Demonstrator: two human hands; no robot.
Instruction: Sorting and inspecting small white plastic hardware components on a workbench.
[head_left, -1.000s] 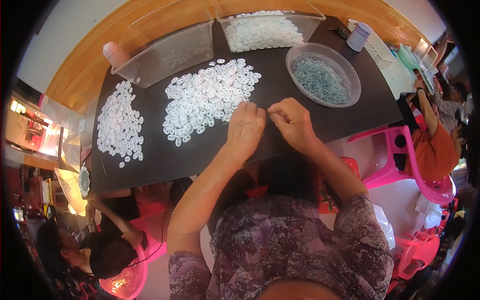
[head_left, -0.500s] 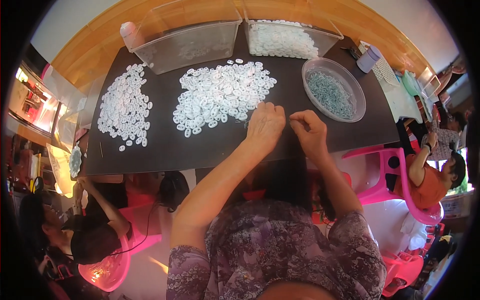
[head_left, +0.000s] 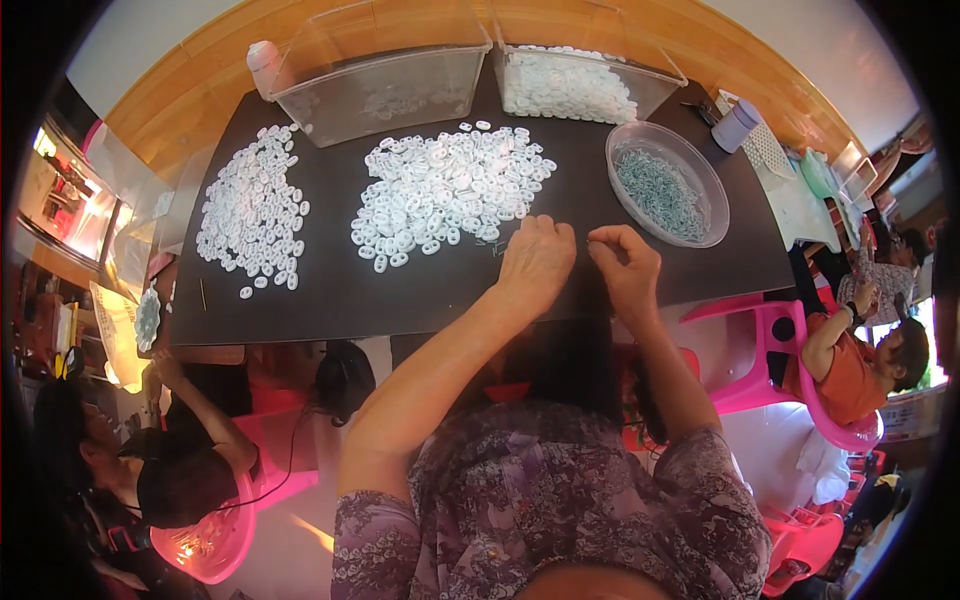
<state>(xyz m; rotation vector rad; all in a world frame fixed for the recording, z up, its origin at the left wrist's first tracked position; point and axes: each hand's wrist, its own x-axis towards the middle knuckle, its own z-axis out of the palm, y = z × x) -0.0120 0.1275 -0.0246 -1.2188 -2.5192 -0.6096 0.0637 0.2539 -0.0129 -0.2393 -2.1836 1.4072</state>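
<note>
Flanking hands, ring heap [head_left: 445, 195], bowl [head_left: 690, 170]

Both forearms extended forward, hands side by side. Left hand [head_left: 535, 262] knuckles up, fingers curled down. Right hand [head_left: 625, 265] pinched, thumb meeting fingertips.

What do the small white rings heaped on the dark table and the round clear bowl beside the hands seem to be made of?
The small white rings look like matte moulded plastic: uniform, opaque, identical shapes. The round clear bowl looks like thin glossy plastic: see-through wall, grey-green contents showing, though glass cannot be excluded. The dark table looks smooth and matte, perhaps laminate.
</note>
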